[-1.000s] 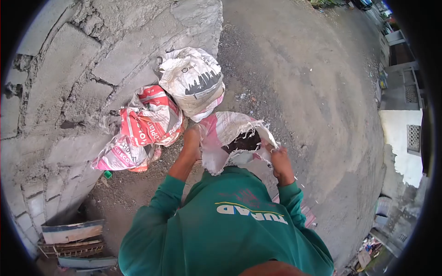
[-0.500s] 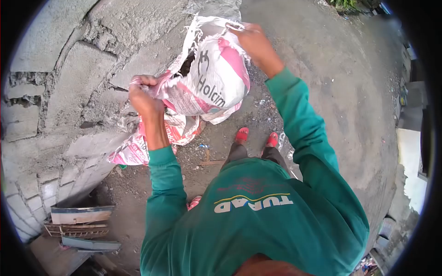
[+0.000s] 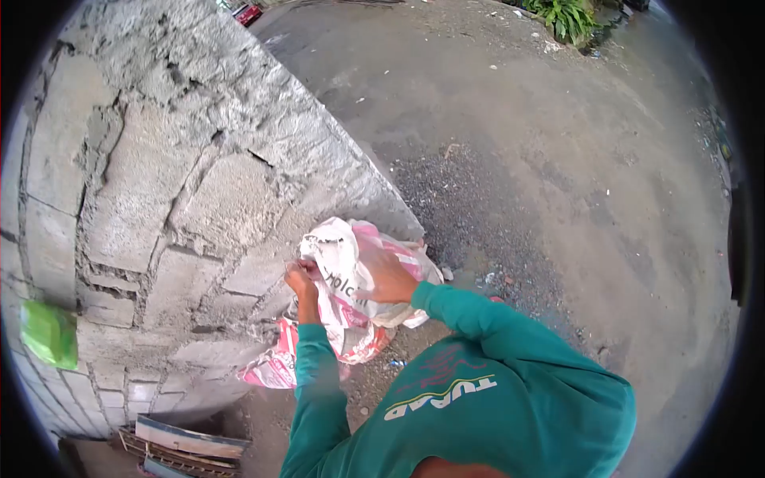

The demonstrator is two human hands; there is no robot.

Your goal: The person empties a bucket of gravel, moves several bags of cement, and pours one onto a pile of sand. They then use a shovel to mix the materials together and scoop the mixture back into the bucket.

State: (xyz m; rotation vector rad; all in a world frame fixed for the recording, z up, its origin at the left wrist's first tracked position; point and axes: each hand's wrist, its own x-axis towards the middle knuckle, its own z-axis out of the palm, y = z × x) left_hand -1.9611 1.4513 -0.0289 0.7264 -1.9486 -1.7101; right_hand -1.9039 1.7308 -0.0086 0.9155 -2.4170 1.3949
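Note:
A white and pink Holcim cement bag (image 3: 339,243) stands against the block wall, its side creased. My left hand (image 3: 303,280) is closed on the left edge of this bag. Across the front of the bag lies my right hand (image 3: 386,277), blurred, its fingers hard to make out and partly covering the printed name. Below, a second crumpled pink and white sack (image 3: 275,368) rests on the ground at the foot of the wall. What the upright bag holds is hidden.
The rough concrete block wall (image 3: 215,191) rises along the left, with a green plastic object (image 3: 49,334) on it. Wooden pieces (image 3: 187,442) lie at the lower left. Loose gravel (image 3: 470,215) spreads right of the wall, and a green plant (image 3: 566,20) grows far off.
Both hands have come lower and closer together with the bag, whose top was held stretched wide. My right hand has moved from the bag's rim to its front. The view has shifted too.

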